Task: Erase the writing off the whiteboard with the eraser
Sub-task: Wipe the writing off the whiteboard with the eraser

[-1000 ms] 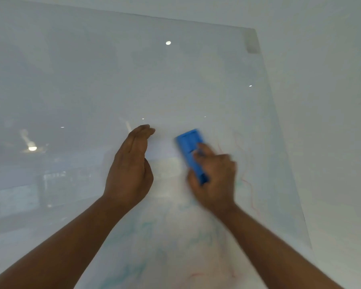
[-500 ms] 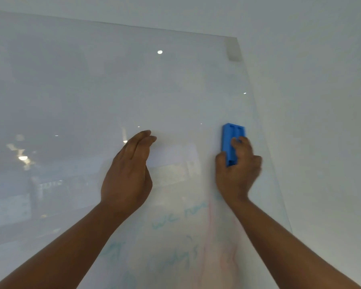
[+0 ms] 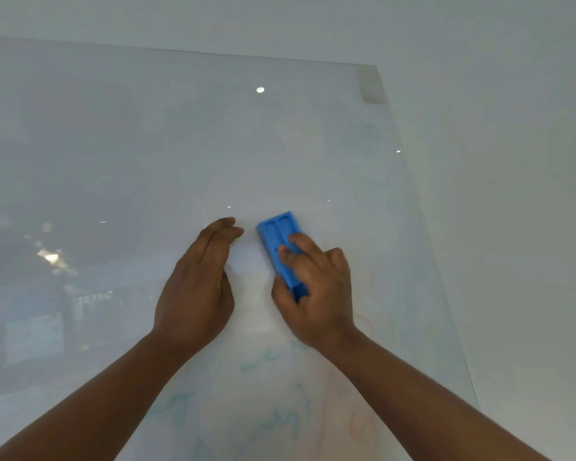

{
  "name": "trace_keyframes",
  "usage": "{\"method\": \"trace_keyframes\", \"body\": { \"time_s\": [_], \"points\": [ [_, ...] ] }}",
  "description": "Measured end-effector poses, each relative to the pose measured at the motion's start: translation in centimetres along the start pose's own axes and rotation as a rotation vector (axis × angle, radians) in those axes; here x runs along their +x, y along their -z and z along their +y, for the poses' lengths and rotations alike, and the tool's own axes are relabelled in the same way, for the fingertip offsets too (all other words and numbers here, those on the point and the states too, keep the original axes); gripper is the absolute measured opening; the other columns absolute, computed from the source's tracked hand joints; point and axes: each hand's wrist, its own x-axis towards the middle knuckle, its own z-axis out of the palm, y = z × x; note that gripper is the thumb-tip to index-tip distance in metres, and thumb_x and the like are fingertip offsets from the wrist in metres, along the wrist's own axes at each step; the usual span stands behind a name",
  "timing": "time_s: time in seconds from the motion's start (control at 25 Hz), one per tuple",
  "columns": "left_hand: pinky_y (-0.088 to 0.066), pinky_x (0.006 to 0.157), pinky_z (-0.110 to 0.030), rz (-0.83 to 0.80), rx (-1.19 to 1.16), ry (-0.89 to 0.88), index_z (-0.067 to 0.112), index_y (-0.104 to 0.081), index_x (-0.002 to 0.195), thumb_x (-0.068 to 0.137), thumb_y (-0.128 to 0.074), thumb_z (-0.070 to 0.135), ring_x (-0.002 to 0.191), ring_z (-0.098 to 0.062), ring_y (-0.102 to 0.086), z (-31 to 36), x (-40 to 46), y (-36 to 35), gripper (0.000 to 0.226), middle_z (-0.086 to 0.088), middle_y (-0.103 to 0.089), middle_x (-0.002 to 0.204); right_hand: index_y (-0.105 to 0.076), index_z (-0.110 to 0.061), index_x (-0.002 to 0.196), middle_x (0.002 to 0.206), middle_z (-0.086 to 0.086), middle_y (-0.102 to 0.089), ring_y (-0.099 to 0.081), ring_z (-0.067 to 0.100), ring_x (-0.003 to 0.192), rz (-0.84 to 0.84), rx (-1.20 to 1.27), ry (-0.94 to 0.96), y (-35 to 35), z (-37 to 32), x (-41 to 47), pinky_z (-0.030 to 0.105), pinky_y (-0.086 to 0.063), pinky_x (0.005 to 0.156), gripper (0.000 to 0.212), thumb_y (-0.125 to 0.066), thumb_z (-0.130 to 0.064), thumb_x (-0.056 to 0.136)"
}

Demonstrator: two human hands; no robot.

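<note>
A glossy whiteboard (image 3: pixel 187 144) fills most of the view. My right hand (image 3: pixel 316 291) grips a blue eraser (image 3: pixel 276 241) and presses it flat against the board near its middle, tilted to the upper left. My left hand (image 3: pixel 197 287) rests against the board just left of the eraser, fingers together and extended, holding nothing. Faint teal writing (image 3: pixel 260 361) and smeared reddish marks (image 3: pixel 359 424) lie on the board below my hands.
The board's right edge (image 3: pixel 423 227) runs diagonally down to the right, with a bare white wall (image 3: pixel 512 194) beyond it. A pale mounting clip (image 3: pixel 371 84) sits at the top right corner. Ceiling lights reflect in the board's surface.
My right hand swept the eraser to the board's right edge, then back left to beside my left hand. My left hand stayed pressed on the board.
</note>
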Motion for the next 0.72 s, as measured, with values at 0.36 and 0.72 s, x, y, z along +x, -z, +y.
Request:
{"method": "trace_keyframes", "body": {
  "time_s": [0.36,0.72],
  "points": [
    [-0.037,0.113,-0.034,-0.045,0.142,-0.095,0.021,-0.053,0.139,0.1,-0.045,0.02,0.144,-0.018,-0.039,-0.7,-0.1,-0.8,0.04,0.004,-0.053,0.146,-0.067,-0.022,0.117,0.134,0.002,-0.065,-0.064,0.034,0.089,-0.013,-0.002,-0.025,1.5,0.8,-2.8,0.043,-0.046,0.08,0.035,-0.066,-0.031,0.083],
    [-0.035,0.115,-0.035,-0.087,0.142,-0.121,0.023,-0.059,0.131,0.098,-0.05,0.026,0.145,-0.016,-0.038,-1.2,-0.2,-0.8,0.035,0.008,-0.054,0.146,-0.064,-0.018,0.112,0.128,0.009,-0.067,-0.066,0.029,0.097,0.13,-0.033,-0.144,3.2,2.6,-8.0,0.037,-0.044,0.084,0.034,-0.067,-0.022,0.078]
  ]
}}
